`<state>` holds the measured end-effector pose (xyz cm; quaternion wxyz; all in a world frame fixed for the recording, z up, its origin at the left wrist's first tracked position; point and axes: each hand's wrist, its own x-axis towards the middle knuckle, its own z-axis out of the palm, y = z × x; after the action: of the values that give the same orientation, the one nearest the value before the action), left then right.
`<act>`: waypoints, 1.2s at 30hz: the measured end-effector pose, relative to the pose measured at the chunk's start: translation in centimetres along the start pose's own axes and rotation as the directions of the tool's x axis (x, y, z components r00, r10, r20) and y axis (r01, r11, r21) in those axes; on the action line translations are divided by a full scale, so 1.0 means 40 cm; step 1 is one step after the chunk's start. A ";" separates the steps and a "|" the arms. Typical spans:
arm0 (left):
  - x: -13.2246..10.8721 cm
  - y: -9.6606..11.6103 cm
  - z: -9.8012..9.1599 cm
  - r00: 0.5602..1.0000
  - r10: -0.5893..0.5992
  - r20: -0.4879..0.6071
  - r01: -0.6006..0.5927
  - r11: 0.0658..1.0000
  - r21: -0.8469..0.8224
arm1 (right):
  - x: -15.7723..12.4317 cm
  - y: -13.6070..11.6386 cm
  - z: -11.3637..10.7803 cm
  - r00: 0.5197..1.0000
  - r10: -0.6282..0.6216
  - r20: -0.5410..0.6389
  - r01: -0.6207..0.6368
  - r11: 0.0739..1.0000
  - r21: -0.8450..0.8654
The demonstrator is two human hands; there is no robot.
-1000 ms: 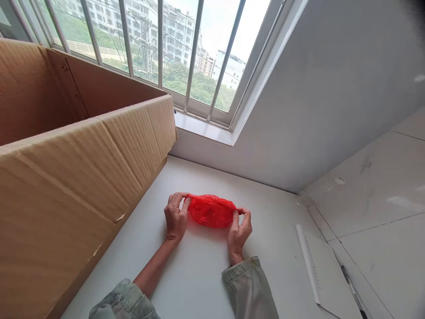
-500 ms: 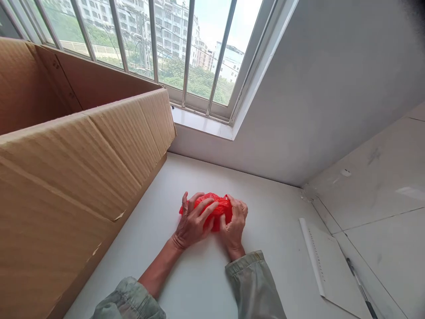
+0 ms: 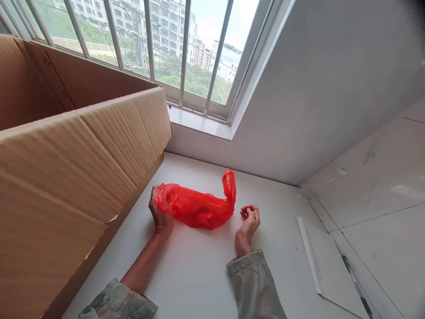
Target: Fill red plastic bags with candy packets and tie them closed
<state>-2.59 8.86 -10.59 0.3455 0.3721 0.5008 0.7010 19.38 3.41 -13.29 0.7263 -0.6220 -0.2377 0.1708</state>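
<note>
A red plastic bag lies spread sideways on the white table. One of its handle loops stands up at its right end. At the bag's left end my left hand is closed around the thin plastic of the other loop, and its fingers are partly covered by the film. My right hand rests just to the right of the bag, apart from it, fingers loosely curled with gaps between them and nothing seen in them. Whether the bag contains anything cannot be made out.
A large open cardboard box takes up the left side. On the right lie a white notepad and a pen by the tiled wall. Behind the table are a grey wall and a barred window.
The bunched-up bag has been spread out wider, and its right loop now stands up. My left hand has moved left with its end; my right hand has come off the bag to the right.
</note>
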 end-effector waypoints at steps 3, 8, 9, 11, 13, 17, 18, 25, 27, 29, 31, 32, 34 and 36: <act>0.021 0.057 0.000 0.990 -0.040 0.138 0.058 0.990 -0.128 | 0.014 -0.046 -0.009 0.997 -0.069 -0.043 0.069 0.998 0.002; 0.000 0.191 -0.010 0.886 0.168 0.431 -0.169 0.985 -0.037 | -0.029 -0.229 -0.021 0.829 -0.481 0.287 0.515 0.856 -0.052; -0.009 0.214 -0.011 0.851 0.242 0.466 -0.290 0.957 0.033 | -0.044 -0.264 -0.019 0.728 -0.542 0.421 0.618 0.784 -0.059; -0.024 0.248 -0.010 0.738 0.380 0.558 -0.569 0.795 0.212 | -0.072 -0.314 -0.010 0.503 -0.580 0.641 0.793 0.605 -0.075; -0.033 0.261 -0.005 0.608 0.442 0.660 -0.767 0.540 0.346 | -0.091 -0.329 0.006 0.370 -0.525 0.766 0.884 0.454 -0.115; -0.022 0.244 -0.006 0.518 0.407 0.752 -0.855 0.279 0.438 | -0.089 -0.291 0.029 0.342 -0.304 0.889 0.918 0.312 -0.246; -0.014 0.237 -0.011 0.526 0.380 0.761 -0.849 0.280 0.448 | -0.081 -0.281 0.028 0.344 -0.257 0.903 0.916 0.302 -0.263; 0.025 0.259 -0.055 0.668 0.378 0.641 -0.737 0.459 0.497 | -0.016 -0.313 -0.037 0.393 -0.213 0.895 0.865 0.416 -0.281; 0.024 0.279 -0.060 0.692 0.426 0.582 -0.717 0.499 0.487 | 0.000 -0.333 -0.054 0.433 -0.281 0.856 0.858 0.419 -0.296; 0.021 0.297 -0.062 0.711 0.449 0.542 -0.700 0.529 0.480 | 0.015 -0.346 -0.066 0.469 -0.362 0.806 0.858 0.405 -0.317; 0.019 0.309 -0.067 0.717 0.445 0.536 -0.692 0.543 0.476 | 0.028 -0.352 -0.077 0.506 -0.402 0.763 0.848 0.393 -0.355; 0.018 0.312 -0.070 0.713 0.436 0.549 -0.695 0.544 0.471 | 0.033 -0.354 -0.082 0.529 -0.390 0.753 0.835 0.398 -0.381; 0.019 0.317 -0.079 0.697 0.386 0.605 -0.704 0.531 0.473 | 0.039 -0.356 -0.093 0.587 -0.312 0.747 0.789 0.429 -0.440; 0.018 0.322 -0.090 0.648 0.305 0.698 -0.736 0.487 0.470 | 0.038 -0.363 -0.105 0.621 -0.230 0.750 0.750 0.452 -0.482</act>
<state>-7.50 4.52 1.10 0.0497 0.7914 0.4728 0.3842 22.29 -1.65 0.75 0.2937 -0.6755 -0.6763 0.0023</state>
